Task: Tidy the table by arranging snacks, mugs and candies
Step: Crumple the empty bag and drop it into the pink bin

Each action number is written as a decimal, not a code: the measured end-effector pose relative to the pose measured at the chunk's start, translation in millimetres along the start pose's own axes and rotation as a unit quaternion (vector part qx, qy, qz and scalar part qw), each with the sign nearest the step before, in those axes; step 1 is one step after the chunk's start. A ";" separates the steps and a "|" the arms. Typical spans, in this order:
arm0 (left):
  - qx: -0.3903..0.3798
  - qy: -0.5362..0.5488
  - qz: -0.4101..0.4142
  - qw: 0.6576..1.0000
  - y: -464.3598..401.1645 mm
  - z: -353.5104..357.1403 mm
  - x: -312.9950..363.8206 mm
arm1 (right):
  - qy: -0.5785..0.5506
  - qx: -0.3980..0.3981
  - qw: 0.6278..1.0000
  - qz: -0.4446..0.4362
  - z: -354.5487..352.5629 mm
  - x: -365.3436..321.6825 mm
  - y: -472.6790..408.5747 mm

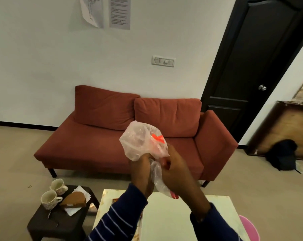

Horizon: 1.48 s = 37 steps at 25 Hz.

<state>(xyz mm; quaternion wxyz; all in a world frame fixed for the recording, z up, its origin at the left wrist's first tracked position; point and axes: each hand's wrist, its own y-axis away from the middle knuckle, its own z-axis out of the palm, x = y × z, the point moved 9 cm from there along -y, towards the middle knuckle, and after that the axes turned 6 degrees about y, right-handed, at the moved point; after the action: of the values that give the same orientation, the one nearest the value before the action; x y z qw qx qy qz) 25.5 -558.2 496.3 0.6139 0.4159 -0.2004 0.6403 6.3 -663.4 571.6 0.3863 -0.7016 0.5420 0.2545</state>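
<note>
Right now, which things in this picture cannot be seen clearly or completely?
- Contents of the plastic bag, head view: crumpled film and both hands, left hand and right hand, hide them; only red bits show.
- White table: sleeves cover it; the bottom edge cuts it off.
- Wall papers: print too small, top cut off.
- Pink object: cut off at the bottom edge.
</note>
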 end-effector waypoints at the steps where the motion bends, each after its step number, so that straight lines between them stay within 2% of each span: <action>1: -0.002 0.005 0.009 1.000 2.1 1.9 1.9 | 0.020 0.063 0.998 -0.024 -8.9 -6.0 10.9; 3: -0.015 0.037 0.006 0.999 5.2 7.6 1.9 | 0.107 0.202 0.970 -0.081 -32.4 -19.2 36.4; 5: -0.031 0.075 0.002 0.997 11.4 14.7 6.7 | 0.106 0.268 0.946 -0.146 -48.3 -21.4 58.3; 7: -0.058 0.118 -0.028 0.991 20.4 25.9 0.4 | -0.004 0.236 0.959 -0.157 -51.2 -11.5 63.4; 9: -0.106 0.127 -0.060 0.984 39.6 43.4 -16.8 | -0.028 0.189 0.972 -0.134 -45.2 -7.4 61.9; 12: -0.173 0.106 -0.072 0.977 74.1 75.8 -44.8 | -0.020 0.212 0.972 -0.104 -62.1 11.0 68.2; 15: -0.229 0.055 -0.024 0.972 95.0 106.1 -60.8 | -0.099 0.240 0.964 -0.051 -97.7 42.2 83.2; 16: -0.230 0.039 -0.019 0.972 98.5 113.5 -69.2 | -0.118 0.251 0.960 -0.042 -109.8 50.7 89.4; 19: -0.232 0.014 -0.032 0.972 119.3 145.3 -112.6 | -0.079 0.313 0.945 -0.054 -164.7 66.4 112.7; 21: -0.219 0.005 0.020 0.976 142.9 173.8 -127.3 | -0.104 0.335 0.936 -0.038 -202.7 84.0 123.6; 22: -0.197 -0.014 0.071 0.978 151.8 184.6 -129.6 | -0.112 0.340 0.933 -0.027 -218.7 93.8 128.1; 24: -0.180 -0.086 0.222 0.954 165.8 206.4 -126.1 | -0.140 0.320 0.937 -0.009 -240.8 111.6 134.5; 26: -0.253 -0.166 0.360 0.883 194.7 240.8 -124.4 | -0.174 0.245 0.954 0.011 -248.1 132.3 135.2; 27: -0.283 -0.196 0.383 0.857 203.8 254.9 -133.2 | -0.181 0.200 0.963 0.022 -250.7 144.8 137.3; 28: -0.289 -0.212 0.387 0.849 208.3 263.3 -142.0 | -0.202 0.157 0.966 0.043 -250.7 157.1 141.6; 31: -0.255 -0.226 0.377 0.861 207.2 271.8 -166.2 | -0.303 0.069 0.946 0.095 -244.5 188.4 156.7; 35: -0.141 -0.229 0.312 0.911 176.5 255.9 -193.2 | -0.433 0.078 0.883 0.163 -246.9 220.4 160.6; 37: -0.072 -0.218 0.244 0.942 151.1 241.1 -207.7 | -0.418 0.064 0.890 0.171 -244.0 234.8 168.5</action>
<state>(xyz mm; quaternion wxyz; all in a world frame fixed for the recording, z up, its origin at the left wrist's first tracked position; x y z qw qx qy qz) -70.0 -896.9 511.2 0.4084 0.4383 -0.4703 0.6480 -103.7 -1014.6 484.2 0.5715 -0.4004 0.4573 0.5513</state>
